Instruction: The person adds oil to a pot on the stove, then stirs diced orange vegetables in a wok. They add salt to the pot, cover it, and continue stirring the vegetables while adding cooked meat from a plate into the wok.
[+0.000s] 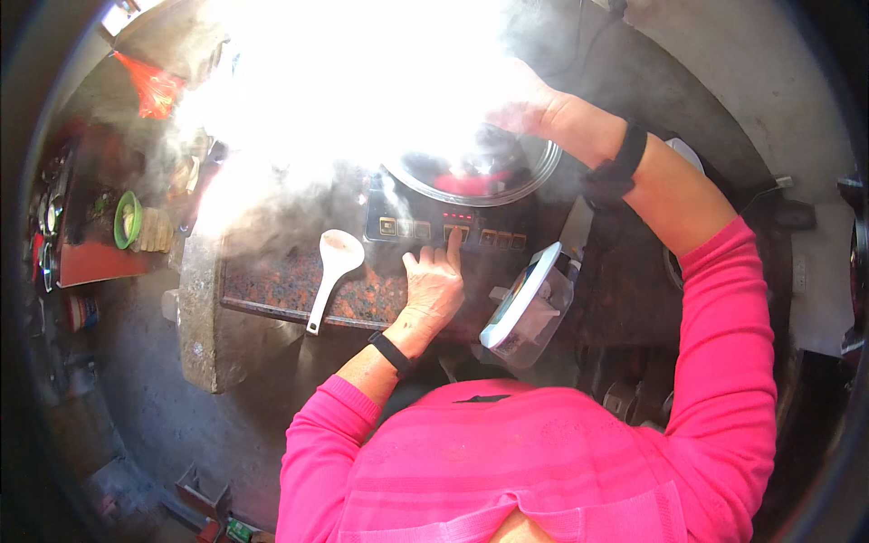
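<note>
My left hand (pixel 436 284) has its index finger on a button of the control panel of an induction cooker (pixel 434 227), where small red lights glow. Its other fingers are curled and hold nothing. On the cooker sits a round pan under a glass lid (pixel 475 176), partly lost in steam and glare. My right hand (pixel 519 102) reaches over the lid's far right side; glare and steam hide its fingers and anything in them. A white ladle (pixel 333 268) lies on the speckled stone counter (pixel 271 275), to the left of my left hand.
At the counter's right front stands a clear plastic container (pixel 536 326) with a white-rimmed lid tilted against it. A green bowl (pixel 127 219) is on a table at the left. An orange-red plastic bag (pixel 153 85) hangs at the upper left. Steam and glare cover the upper middle.
</note>
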`<state>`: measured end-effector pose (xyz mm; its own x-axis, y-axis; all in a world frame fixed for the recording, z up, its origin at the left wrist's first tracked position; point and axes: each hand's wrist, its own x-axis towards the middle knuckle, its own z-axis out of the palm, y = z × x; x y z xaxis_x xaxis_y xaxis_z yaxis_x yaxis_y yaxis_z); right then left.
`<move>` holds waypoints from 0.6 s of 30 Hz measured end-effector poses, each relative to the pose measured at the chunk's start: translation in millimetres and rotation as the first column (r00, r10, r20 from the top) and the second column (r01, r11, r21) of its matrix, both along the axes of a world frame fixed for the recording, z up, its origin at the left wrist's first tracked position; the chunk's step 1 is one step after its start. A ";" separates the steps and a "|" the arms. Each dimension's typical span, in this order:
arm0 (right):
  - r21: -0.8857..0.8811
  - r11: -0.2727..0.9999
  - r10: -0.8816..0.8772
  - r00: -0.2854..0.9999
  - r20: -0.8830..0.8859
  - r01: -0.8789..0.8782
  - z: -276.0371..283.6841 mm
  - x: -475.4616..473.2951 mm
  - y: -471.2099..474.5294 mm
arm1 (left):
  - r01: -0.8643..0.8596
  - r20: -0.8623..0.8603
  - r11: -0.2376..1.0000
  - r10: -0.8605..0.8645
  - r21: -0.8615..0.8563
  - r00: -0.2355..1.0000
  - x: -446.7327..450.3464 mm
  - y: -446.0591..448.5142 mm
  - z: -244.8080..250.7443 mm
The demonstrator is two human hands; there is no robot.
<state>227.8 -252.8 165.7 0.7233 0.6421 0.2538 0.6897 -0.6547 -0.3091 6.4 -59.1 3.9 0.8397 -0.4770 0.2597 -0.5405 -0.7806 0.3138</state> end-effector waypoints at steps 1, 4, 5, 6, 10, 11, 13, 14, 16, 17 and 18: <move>-0.185 0.981 -0.031 0.992 0.122 0.053 -2.7 1.2 -1.8 | 0.002 0.009 1.000 -0.002 -0.011 1.000 0.2 1.0 0.0; -0.076 0.997 -0.038 0.996 -0.078 0.032 -10.2 8.8 -3.3 | 0.017 -0.013 0.998 -0.018 -0.053 1.000 -2.4 5.9 -1.2; -0.018 1.000 -0.025 0.991 -0.131 0.023 -9.8 8.8 -4.6 | 0.020 -0.051 0.997 -0.024 -0.073 0.998 -4.3 8.9 -1.9; 0.040 0.999 -0.011 0.983 -0.181 0.018 -9.0 7.7 -3.4 | 0.022 -0.095 0.995 -0.031 -0.093 0.995 -5.7 12.0 -3.0; -0.401 0.895 -0.146 0.977 0.154 0.197 24.6 -43.2 -24.8 | 0.067 -0.057 0.968 -0.083 -0.243 0.995 -7.0 33.3 -7.5; -0.279 0.920 -0.247 0.960 0.134 0.276 34.6 -67.5 -30.6 | 0.077 -0.049 0.942 -0.098 -0.326 0.994 -10.4 40.6 -7.0; -0.066 0.943 -0.315 0.938 0.142 0.327 50.9 -118.3 -42.8 | 0.147 -0.030 0.916 -0.170 -0.373 0.985 -16.9 56.0 -4.5; -0.019 0.943 -0.327 0.934 0.142 0.333 57.7 -142.9 -50.0 | 0.178 -0.032 0.898 -0.208 -0.403 0.978 -22.5 64.3 -2.0; 0.058 0.886 -0.464 0.882 0.079 0.461 61.8 -199.5 -60.8 | 0.225 -0.044 0.885 -0.265 -0.407 0.963 -38.4 79.5 2.4; 0.059 0.852 -0.524 0.849 0.067 0.521 60.7 -228.7 -66.4 | 0.255 -0.078 0.882 -0.309 -0.396 0.948 -47.4 86.3 2.5; 0.078 0.811 -0.585 0.808 0.070 0.580 55.3 -259.0 -72.3 | 0.295 -0.122 0.879 -0.362 -0.375 0.924 -56.7 94.3 1.2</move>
